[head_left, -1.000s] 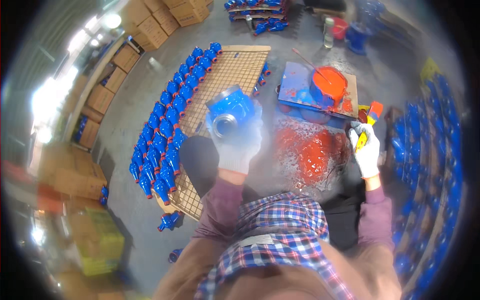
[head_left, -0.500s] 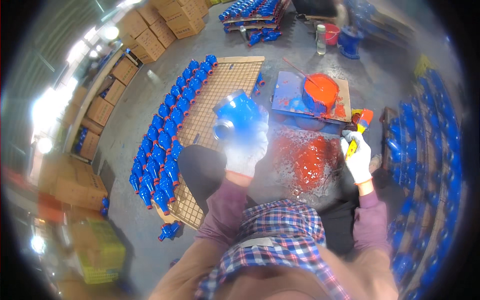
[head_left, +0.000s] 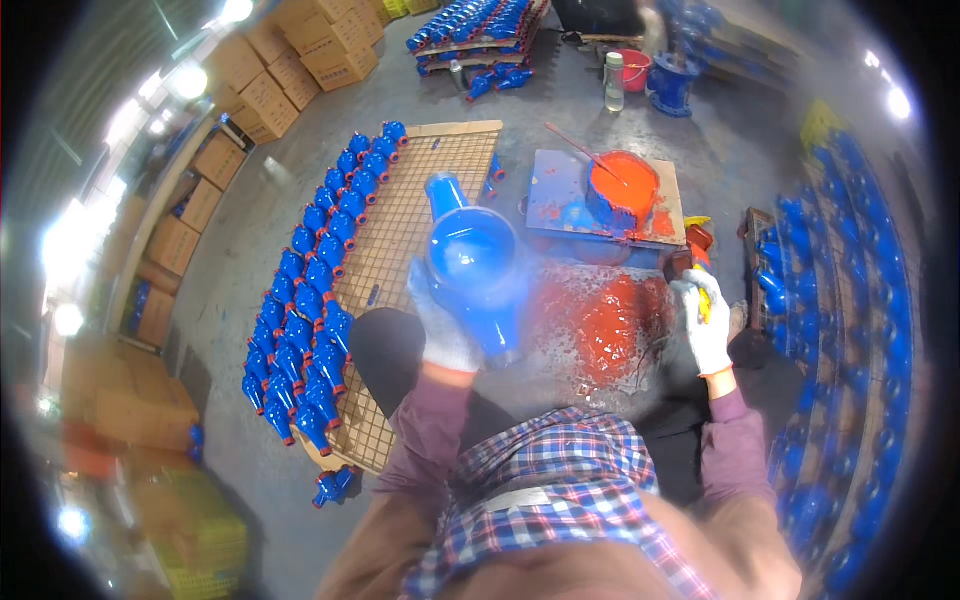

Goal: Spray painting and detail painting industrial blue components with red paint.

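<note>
My left hand (head_left: 440, 335), in a white glove, is closed around a glossy blue metal fitting (head_left: 470, 250) with a wide round body and narrower pipe ends. It is held up over my lap, its broad round face turned upward; its lower part is blurred. My right hand (head_left: 702, 330), gloved too, grips a paintbrush by its yellow handle (head_left: 705, 302). The brush points away from me beside the board, its bristles hard to make out. Beyond my hands, a pot of orange-red paint (head_left: 625, 182) with a stick in it stands on a paint-stained board (head_left: 557, 182).
Left of my knees, rows of blue fittings with red ends (head_left: 310, 275) cover part of a gridded board (head_left: 420, 190). Red paint (head_left: 610, 330) is splashed before me. Racks of blue parts (head_left: 850, 330) line the right. Cartons (head_left: 335, 50), a bottle (head_left: 613, 85) and a pink bucket (head_left: 636, 70) stand farther off.
My left hand has turned the blue fitting, so its broad round face now shows and one pipe end points away. My right hand still grips the brush. The whole view has shifted slightly.
</note>
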`<state>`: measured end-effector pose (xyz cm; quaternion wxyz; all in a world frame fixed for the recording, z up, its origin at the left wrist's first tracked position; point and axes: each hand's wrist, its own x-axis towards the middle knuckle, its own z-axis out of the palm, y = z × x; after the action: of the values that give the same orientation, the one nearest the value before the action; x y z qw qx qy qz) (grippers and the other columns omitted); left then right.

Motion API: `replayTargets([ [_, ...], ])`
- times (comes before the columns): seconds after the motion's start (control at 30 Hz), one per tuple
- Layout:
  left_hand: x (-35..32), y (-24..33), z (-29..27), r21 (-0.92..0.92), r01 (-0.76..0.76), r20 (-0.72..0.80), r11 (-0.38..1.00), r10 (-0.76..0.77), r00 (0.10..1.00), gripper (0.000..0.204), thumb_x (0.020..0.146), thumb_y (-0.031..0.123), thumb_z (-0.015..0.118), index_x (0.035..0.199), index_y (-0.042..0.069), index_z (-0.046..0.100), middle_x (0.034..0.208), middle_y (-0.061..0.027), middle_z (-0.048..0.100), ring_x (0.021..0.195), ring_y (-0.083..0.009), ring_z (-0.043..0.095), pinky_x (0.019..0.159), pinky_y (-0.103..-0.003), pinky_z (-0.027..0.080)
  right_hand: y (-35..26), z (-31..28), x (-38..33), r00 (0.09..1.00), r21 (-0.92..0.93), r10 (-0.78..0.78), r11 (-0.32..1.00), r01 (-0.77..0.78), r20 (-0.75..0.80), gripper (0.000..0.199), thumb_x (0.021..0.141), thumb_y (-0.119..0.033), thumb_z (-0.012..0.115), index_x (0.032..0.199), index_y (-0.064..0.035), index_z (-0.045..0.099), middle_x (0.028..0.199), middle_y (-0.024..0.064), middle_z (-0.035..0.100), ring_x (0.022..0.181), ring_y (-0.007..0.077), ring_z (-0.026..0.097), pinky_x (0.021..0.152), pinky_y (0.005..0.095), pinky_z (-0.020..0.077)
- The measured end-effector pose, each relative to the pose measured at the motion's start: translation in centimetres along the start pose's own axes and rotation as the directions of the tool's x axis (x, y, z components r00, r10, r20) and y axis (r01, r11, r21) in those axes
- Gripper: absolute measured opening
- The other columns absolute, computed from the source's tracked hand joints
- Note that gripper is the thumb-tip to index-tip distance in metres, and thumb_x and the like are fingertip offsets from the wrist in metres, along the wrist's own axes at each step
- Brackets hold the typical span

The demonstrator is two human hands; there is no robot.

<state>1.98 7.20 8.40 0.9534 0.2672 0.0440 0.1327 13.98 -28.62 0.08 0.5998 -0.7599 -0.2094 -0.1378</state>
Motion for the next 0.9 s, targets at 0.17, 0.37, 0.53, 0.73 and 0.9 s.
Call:
replayTargets([
  [0.17, 1.3, 2.1, -1.3, 0.176, 0.024, 0.021, 0.984, -0.028, 0.999, 0.101, 0.086, 0.082, 0.053, 0.150, 0.005, 0.045, 0.139, -0.0283, 0.058, 0.103, -0.0404, 0.068, 0.080, -0.052, 0.061, -1.6, -0.2, -0.2, 0.912, 0.342, 0.408, 0.864, -0.371, -0.040, 0.037, 0.111, -0.029, 0.050, 0.138, -0.0053, 0.057, 0.091, 0.0066, 0.072, 0.060, 0.0058, 0.059, 0.052, 0.0196, 0.0471],
  [0.37, 5.3, 5.1, -3.7, 0.374, -0.096, 0.239, 0.923, 0.005, 0.971, 0.093, 0.087, 0.057, 0.075, 0.151, -0.002, 0.043, 0.146, -0.0238, 0.056, 0.129, -0.0384, 0.061, 0.106, -0.056, 0.054, -1.5, 0.3, 1.8, 0.831, 0.467, 0.529, 0.786, -0.404, -0.173, 0.055, 0.112, -0.047, 0.042, 0.132, -0.0001, 0.063, 0.067, 0.0003, 0.058, 0.049, 0.0065, 0.048, 0.046, 0.0217, 0.0346],
  [0.53, 7.3, 3.6, -5.7, 0.167, 0.006, 0.208, 0.986, -0.041, 0.977, 0.083, 0.092, 0.039, 0.076, 0.152, -0.006, 0.040, 0.146, -0.0250, 0.055, 0.132, -0.0395, 0.058, 0.112, -0.057, 0.049, -0.6, 0.9, 3.8, 0.813, 0.483, 0.567, 0.753, -0.446, -0.134, 0.059, 0.111, -0.053, 0.040, 0.123, -0.0015, 0.066, 0.065, -0.0027, 0.054, 0.052, 0.0063, 0.045, 0.048, 0.0233, 0.0330],
  [0.73, 7.5, 1.6, -4.4, 0.057, 0.089, 0.070, 0.994, -0.093, 0.993, 0.052, 0.105, 0.042, 0.052, 0.141, 0.004, 0.056, 0.136, -0.0150, 0.065, 0.122, -0.0317, 0.065, 0.107, -0.054, 0.052, 1.4, 2.5, 8.0, 0.883, 0.362, 0.439, 0.860, -0.360, -0.164, 0.032, 0.103, -0.020, 0.065, 0.127, 0.0011, 0.065, 0.084, 0.0014, 0.066, 0.060, 0.0070, 0.055, 0.054, 0.0226, 0.0424],
  [0.9, 7.2, 1.4, -0.4, 0.189, 0.092, -0.147, 0.978, -0.064, 0.987, 0.062, 0.104, 0.053, 0.047, 0.137, 0.002, 0.058, 0.126, -0.0145, 0.069, 0.106, -0.0295, 0.070, 0.089, -0.045, 0.059, 4.9, 4.6, 13.1, 0.927, 0.163, 0.322, 0.942, -0.293, -0.191, 0.032, 0.098, -0.018, 0.070, 0.124, 0.0009, 0.066, 0.086, 0.0014, 0.068, 0.064, 0.0079, 0.061, 0.057, 0.0246, 0.0475],
])
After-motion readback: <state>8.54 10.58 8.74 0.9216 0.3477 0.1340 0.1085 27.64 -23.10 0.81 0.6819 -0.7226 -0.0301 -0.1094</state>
